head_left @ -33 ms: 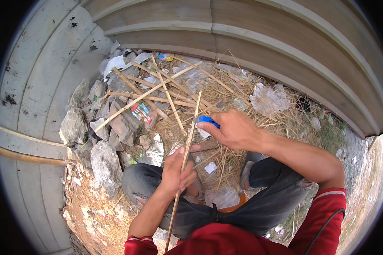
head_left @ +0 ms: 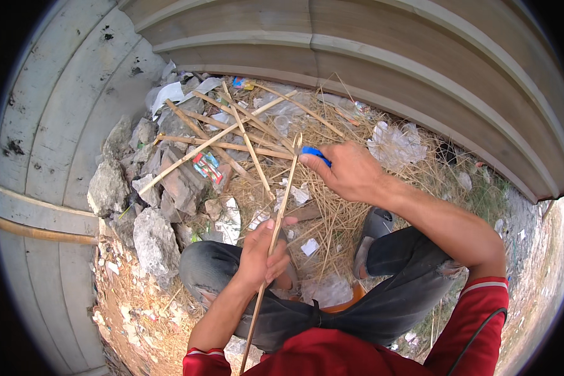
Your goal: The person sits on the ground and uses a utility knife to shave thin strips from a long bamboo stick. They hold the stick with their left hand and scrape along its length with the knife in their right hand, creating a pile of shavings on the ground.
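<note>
In my closed left hand [head_left: 262,255] is a long thin wooden stick [head_left: 277,220], held slanting from near my lap up and away. My right hand [head_left: 349,170] grips a blue-handled utility knife [head_left: 316,154] close to the stick's far end. At that tip a thin sliver stands off from the wood. The knife's blade is mostly hidden behind the stick's end and too small to make out clearly. Beyond both hands, several pale wooden sticks [head_left: 194,158] lie crossed over one another on the ground.
Broken rocks [head_left: 156,241] are heaped at the left, beside a pale panelled wall [head_left: 62,125]. A ribbed metal wall [head_left: 357,37] closes off the far side. Dry straw [head_left: 332,232], crumpled plastic [head_left: 397,144] and paper scraps litter the ground around my bent legs.
My right hand and the knife have moved a little away and to the right, up along the stick to its tip. A sliver now stands off there. My left hand stays nearly still.
</note>
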`<state>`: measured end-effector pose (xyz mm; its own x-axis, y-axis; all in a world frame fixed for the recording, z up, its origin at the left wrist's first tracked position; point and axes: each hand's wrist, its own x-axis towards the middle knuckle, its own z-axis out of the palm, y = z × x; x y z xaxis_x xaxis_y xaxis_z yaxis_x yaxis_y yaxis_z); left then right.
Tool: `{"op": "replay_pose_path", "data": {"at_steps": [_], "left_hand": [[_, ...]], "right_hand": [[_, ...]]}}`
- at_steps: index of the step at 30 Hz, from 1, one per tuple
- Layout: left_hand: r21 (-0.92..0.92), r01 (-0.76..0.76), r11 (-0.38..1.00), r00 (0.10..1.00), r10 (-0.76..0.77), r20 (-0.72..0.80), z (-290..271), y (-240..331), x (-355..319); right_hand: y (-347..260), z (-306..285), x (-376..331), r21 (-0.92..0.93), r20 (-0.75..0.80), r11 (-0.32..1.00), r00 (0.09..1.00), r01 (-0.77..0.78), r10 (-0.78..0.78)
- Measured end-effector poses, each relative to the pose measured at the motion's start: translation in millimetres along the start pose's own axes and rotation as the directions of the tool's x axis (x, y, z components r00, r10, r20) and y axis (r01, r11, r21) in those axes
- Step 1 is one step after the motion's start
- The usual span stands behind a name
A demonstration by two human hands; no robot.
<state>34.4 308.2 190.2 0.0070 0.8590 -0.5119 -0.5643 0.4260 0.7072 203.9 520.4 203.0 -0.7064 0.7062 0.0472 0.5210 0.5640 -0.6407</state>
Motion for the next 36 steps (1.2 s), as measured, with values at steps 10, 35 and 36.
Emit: {"op": "replay_pose_path", "data": {"at_steps": [10, 35, 36], "left_hand": [[0.344, -0.207, 0.916, 0.976, 0.216, 0.014, 2.0, -2.2, 3.1], [0.624, -0.166, 0.764, 0.925, 0.341, -0.171, 7.3, 3.0, 11.5], [0.639, -0.156, 0.753, 0.926, 0.337, -0.171, 7.4, 4.9, 11.7]], "right_hand": [[-21.1, -11.0, -30.4, 0.115, 0.028, 0.986, 0.991, 0.123, -0.127], [-23.8, 19.0, -34.1, 0.011, 0.294, 0.980, 0.936, 0.199, -0.193], [-21.5, 21.3, -33.7, -0.001, 0.294, 0.979, 0.936, 0.203, -0.193]]}}
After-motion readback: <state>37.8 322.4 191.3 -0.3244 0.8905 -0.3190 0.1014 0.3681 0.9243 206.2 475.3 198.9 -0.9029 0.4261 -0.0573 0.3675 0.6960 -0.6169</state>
